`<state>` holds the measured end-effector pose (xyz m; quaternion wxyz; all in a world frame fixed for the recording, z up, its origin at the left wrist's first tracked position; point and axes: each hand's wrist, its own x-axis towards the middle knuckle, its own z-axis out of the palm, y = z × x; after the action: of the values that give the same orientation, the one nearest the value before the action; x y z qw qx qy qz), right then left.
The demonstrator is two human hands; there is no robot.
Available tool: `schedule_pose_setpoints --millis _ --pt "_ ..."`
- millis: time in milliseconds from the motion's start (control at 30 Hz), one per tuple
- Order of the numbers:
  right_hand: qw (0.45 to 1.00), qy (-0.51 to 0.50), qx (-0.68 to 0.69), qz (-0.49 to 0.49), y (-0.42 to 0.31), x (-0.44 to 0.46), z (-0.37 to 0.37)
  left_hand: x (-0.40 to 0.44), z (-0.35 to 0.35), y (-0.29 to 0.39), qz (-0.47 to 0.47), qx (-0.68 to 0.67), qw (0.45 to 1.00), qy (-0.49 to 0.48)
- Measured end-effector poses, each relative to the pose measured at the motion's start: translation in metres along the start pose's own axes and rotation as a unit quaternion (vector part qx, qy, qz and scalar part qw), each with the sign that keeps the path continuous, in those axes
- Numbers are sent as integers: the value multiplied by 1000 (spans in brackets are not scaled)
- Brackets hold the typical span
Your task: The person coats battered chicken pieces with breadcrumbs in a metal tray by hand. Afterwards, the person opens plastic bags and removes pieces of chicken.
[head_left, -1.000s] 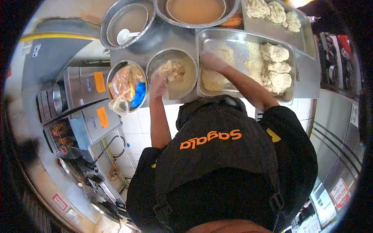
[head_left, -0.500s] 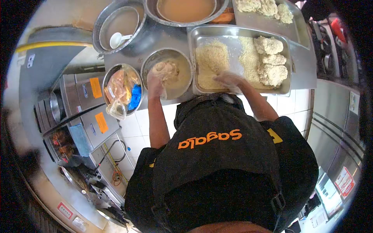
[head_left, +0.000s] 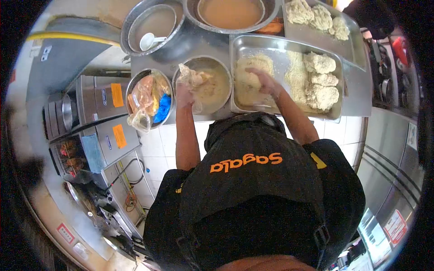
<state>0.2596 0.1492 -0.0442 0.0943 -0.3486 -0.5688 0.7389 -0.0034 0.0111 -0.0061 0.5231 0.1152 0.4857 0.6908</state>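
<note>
My left hand (head_left: pixel 184 94), in a clear plastic glove, is closed on a battered piece of meat (head_left: pixel 196 77) over the left side of a round metal bowl (head_left: pixel 229 90) of pale batter. My right hand (head_left: pixel 266 83) is spread over the left part of a rectangular metal tray (head_left: pixel 289 41), with its fingers apart above a heap of pale breading (head_left: pixel 260 63). Several coated pieces (head_left: pixel 324 97) lie along the right side of that tray.
Left of the batter bowl stands a bowl of raw meat in plastic bags (head_left: pixel 145 92), with a blue bag (head_left: pixel 162 108). Behind are a basin with a white scoop (head_left: pixel 147 41) and a basin of brownish liquid (head_left: pixel 231 12). Another tray (head_left: pixel 359 49) holds coated pieces.
My right hand has moved from the tray's near edge up and over the breading heap. My left hand stays at the bowl, with the meat lifted and shifted slightly. The camera view has shifted.
</note>
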Motion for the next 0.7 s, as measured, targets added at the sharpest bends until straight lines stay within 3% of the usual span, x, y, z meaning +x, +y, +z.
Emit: schedule_pose_setpoints --millis 33,100,133,200,300,400,467,533,567,633,700 --pt "986 18 -131 -98 -3 4 -7 -5 8 5 -12 -16 1000 9" --pt "976 65 -210 -7 -21 37 -18 -10 23 16 -30 -3 998 51" --pt "948 90 -304 -26 -18 52 -29 -10 22 16 -21 5 999 41" --pt "862 141 -483 -56 8 75 -46 -8 5 6 14 25 1000 -7" --pt "762 207 -613 21 35 116 -39 -5 -25 -10 52 40 996 -68" --pt "590 283 -743 -138 89 120 -13 -18 -12 -3 25 59 998 -24" --pt "747 184 -631 -100 57 83 0 -11 -13 -2 17 116 993 27" --pt "738 217 -616 -172 40 44 15 1 -35 -17 26 209 975 73" --pt "729 234 -609 -208 34 42 12 6 -30 -11 19 195 978 71" --pt "727 245 -618 -173 42 67 3 -2 -13 -3 -1 162 984 72" --pt "779 204 -575 -144 24 46 10 -14 -18 -13 -34 139 981 128"
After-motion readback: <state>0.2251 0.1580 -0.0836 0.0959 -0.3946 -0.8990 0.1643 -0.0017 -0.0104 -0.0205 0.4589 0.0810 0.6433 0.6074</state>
